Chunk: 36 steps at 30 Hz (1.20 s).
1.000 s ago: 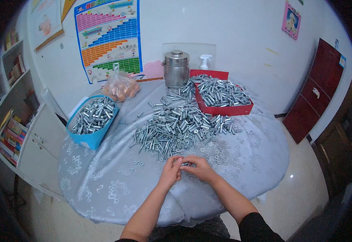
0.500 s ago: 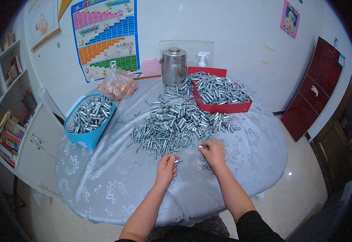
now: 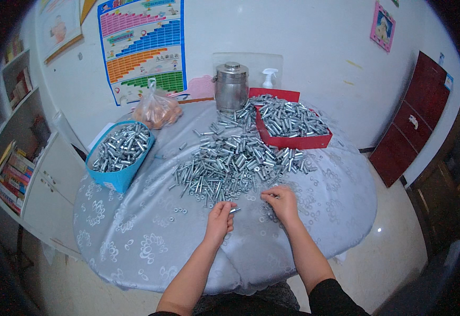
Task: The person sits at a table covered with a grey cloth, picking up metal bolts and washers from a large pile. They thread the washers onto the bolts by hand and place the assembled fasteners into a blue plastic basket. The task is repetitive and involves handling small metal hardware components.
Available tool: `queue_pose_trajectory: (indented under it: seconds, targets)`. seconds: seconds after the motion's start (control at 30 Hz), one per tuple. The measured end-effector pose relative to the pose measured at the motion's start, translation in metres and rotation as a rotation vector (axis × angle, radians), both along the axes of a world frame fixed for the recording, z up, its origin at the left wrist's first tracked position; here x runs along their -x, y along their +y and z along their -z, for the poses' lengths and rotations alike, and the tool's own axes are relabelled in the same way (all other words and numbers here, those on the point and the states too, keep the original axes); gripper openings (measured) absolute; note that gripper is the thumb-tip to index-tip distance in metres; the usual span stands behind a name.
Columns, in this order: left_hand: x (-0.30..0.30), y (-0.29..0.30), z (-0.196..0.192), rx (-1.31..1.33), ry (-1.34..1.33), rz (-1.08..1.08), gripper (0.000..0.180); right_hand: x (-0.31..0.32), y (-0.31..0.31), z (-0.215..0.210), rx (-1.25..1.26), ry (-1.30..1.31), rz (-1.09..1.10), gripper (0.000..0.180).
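My left hand [image 3: 220, 220] is closed around a short metal bolt [image 3: 235, 210], whose end sticks out to the right past the fingers. A little to the right, my right hand [image 3: 283, 204] is pinched, thumb against fingertips; whatever lies in the pinch is too small to make out. Both hands are at the near edge of a large pile of loose bolts and metal sleeves [image 3: 230, 158]. Small nuts or washers [image 3: 269, 213] lie under and beside my right hand. A few nuts [image 3: 177, 210] sit apart, left of my left hand.
A blue basket [image 3: 115, 181] full of metal fasteners stands at the left. Behind the pile are a red box [image 3: 296, 141] heaped with them, a steel canister [image 3: 232, 89], a spray bottle [image 3: 269, 79] and a bag of round brownish things [image 3: 157, 111]. A patterned grey cloth [image 3: 151, 253] covers the table.
The view has shifted slightly. My right hand has turned a little, and the small pale piece seen at its fingertips no longer shows. My left hand keeps hold of the bolt.
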<state>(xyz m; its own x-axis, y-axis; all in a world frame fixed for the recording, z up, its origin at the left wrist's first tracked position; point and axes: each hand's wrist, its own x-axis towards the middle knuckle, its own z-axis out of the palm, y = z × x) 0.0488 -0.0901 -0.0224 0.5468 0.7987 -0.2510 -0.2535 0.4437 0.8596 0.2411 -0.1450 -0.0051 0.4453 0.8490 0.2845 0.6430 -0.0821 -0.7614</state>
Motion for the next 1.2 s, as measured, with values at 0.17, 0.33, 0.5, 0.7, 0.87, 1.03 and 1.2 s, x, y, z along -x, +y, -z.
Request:
queue_pose_trajectory:
  seconds: [0.17,0.33,0.5,0.7,0.87,1.03,1.2]
  targets:
    - [-0.001,-0.001,0.000,0.027,-0.029,0.024,0.022,0.021,0.002,0.001,0.058,0.637,-0.265,0.016]
    - [-0.001,-0.002,-0.001,0.036,-0.031,0.054,0.023,0.028,0.003,0.002,0.125,0.714,-0.350,0.017]
    - [-0.002,-0.002,0.001,0.074,-0.073,0.077,0.021,0.033,0.002,0.006,0.043,0.495,-0.389,0.020]
    - [-0.003,-0.003,-0.001,0.117,-0.081,0.053,0.021,0.044,0.002,0.000,-0.075,0.149,-0.439,0.017]
    - [-0.002,-0.001,0.003,0.087,-0.138,0.074,0.020,0.046,0.001,0.001,-0.038,0.308,-0.400,0.018]
    - [-0.007,-0.004,0.004,-0.076,-0.108,0.033,0.018,0.024,0.002,0.001,-0.042,0.388,-0.335,0.018]
    - [-0.003,0.003,0.013,-0.049,-0.129,-0.030,0.014,0.007,-0.003,-0.004,0.062,0.402,-0.239,0.020]
